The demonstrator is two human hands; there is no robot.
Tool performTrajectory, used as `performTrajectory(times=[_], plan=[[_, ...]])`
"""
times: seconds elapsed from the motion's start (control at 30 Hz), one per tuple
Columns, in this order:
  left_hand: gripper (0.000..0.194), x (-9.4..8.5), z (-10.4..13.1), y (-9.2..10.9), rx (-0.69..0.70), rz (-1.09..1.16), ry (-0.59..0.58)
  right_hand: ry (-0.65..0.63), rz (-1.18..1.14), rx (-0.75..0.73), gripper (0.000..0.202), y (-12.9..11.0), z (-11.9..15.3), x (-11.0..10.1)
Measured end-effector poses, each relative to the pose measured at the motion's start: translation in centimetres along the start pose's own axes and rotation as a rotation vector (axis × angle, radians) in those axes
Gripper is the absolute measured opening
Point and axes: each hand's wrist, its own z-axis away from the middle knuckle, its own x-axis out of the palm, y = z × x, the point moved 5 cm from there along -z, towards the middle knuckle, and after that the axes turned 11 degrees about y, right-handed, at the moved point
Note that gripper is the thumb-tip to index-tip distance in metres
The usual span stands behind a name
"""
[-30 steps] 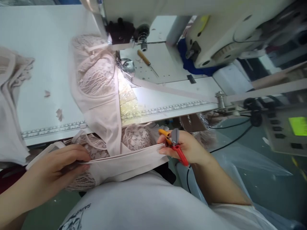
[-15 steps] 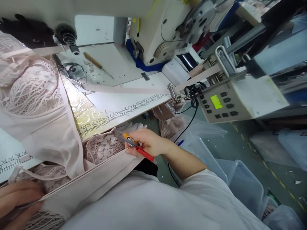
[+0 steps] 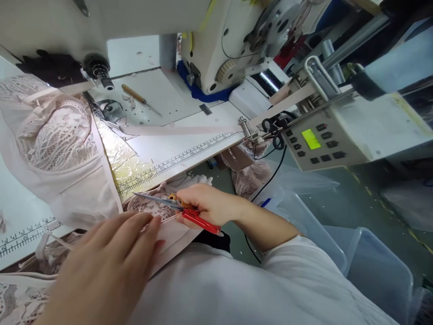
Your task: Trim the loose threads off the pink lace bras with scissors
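My right hand (image 3: 206,205) is closed round a pair of scissors (image 3: 201,221) with red and orange handles. Their pointed blades lie toward the left, over pale pink lace (image 3: 144,205). The same hand is at the edge of a pale fabric band (image 3: 176,237) along the table front. My left hand (image 3: 108,262), slightly blurred, reaches over this band with fingers stretched out and its fingertips just left of the scissors; whether they touch the cloth is unclear. A lace-cupped bra piece (image 3: 64,140) lies on the table at left, by the sewing machine needle area.
The sewing machine (image 3: 203,58) stands behind, with a wooden-handled awl (image 3: 137,95) on its bed. A ruler strip (image 3: 182,160) runs along the table edge. At right are a control box (image 3: 318,140) feeding a pale tape, and clear plastic bins (image 3: 379,257) on the floor.
My left hand has left the fabric at the lower left and moved right, close to the scissors. The scissors' blades now point left, more fully in view. The camera view has shifted slightly.
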Motion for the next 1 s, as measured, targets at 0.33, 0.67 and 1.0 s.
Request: performTrajectory(times=[0.33, 0.67, 1.0], plan=[[0.008, 4.0, -2.9, -0.5, -0.131, 0.275, -0.096, 0.021, -0.075, 0.085, 0.035, 0.9, 0.4, -0.2], [0.009, 4.6, -2.1, -1.9, -0.425, 0.422, -0.159, 0.067, -0.094, -0.008, 0.04, 1.0, 0.2, -0.3], [0.012, 3.5, -3.3, -0.9, -0.241, 0.487, -0.098, 0.17, 0.021, -0.03, 0.042, 1.3, 0.2, -1.4]])
